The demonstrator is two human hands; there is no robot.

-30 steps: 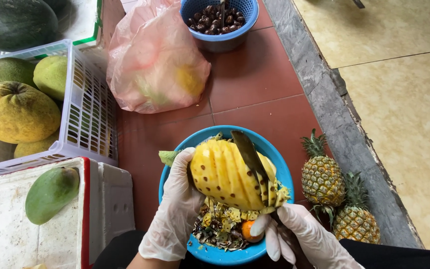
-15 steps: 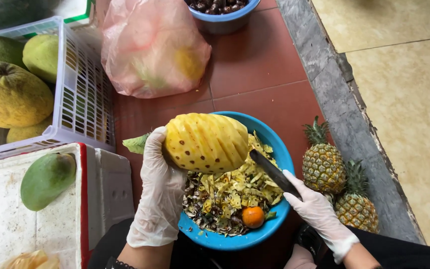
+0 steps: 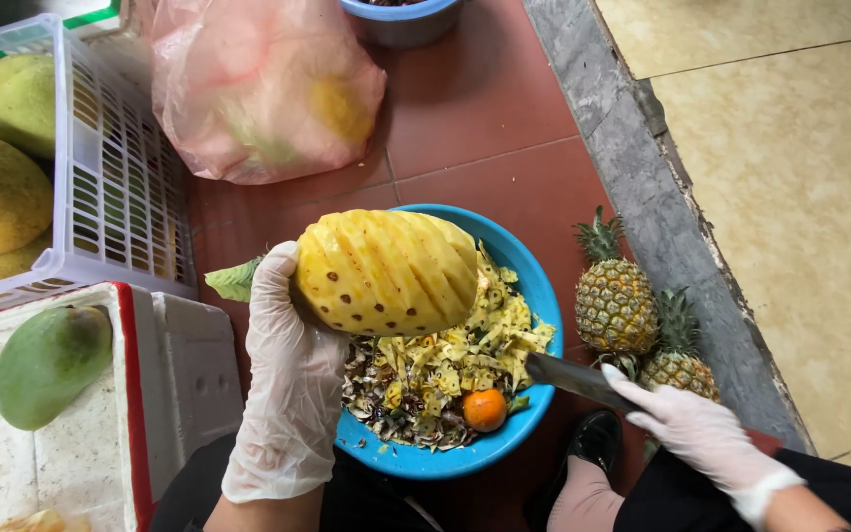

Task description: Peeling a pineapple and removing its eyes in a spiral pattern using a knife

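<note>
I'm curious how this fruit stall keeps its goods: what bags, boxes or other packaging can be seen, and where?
Plastic bag: top centre on the red tiles, pink, see-through, bulging.
Crate: upper left, white slatted plastic, holding large fruit.
Foam box: lower left, white with red edge.
No signs or screens.

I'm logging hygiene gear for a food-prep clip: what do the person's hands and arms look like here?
Both hands wear thin, loose, translucent white disposable gloves, wrinkled and ending at the wrist: the left hand and the right hand. The right glove's cuff bunches. Beyond the cuffs the forearms are bare, with no sleeves, watch or jewellery in view.
</note>
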